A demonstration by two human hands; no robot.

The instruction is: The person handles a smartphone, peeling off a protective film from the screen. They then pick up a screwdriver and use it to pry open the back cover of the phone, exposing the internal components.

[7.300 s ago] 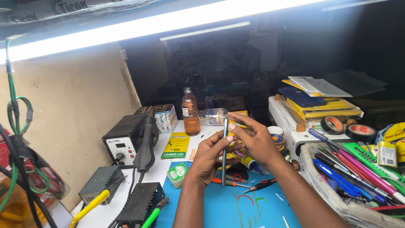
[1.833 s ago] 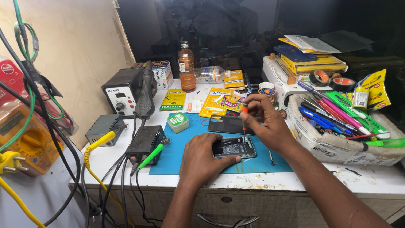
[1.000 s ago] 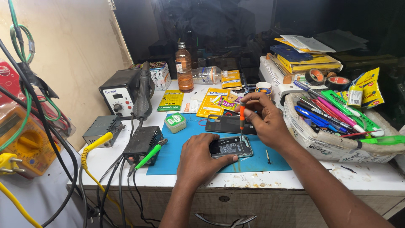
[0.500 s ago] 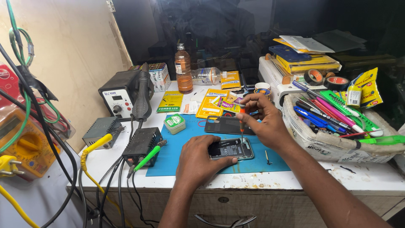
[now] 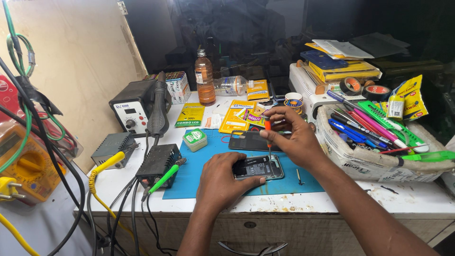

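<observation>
Your left hand (image 5: 222,182) lay palm-down, fingers pressed on the opened black smartphone (image 5: 258,167) at the near middle of the blue rubber mat (image 5: 199,173). Your right hand (image 5: 294,137) pinched an orange-handled screwdriver (image 5: 268,135) upright, tip on the phone.

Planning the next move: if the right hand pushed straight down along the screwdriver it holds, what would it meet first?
The right hand holds the orange-handled screwdriver almost upright; its tip appears to sit on the opened phone, which the left hand steadies. So the phone's exposed inside comes first, though actual contact is hard to tell.

Bright overhead light, sharp focus, dark background, wide-angle edges.
</observation>
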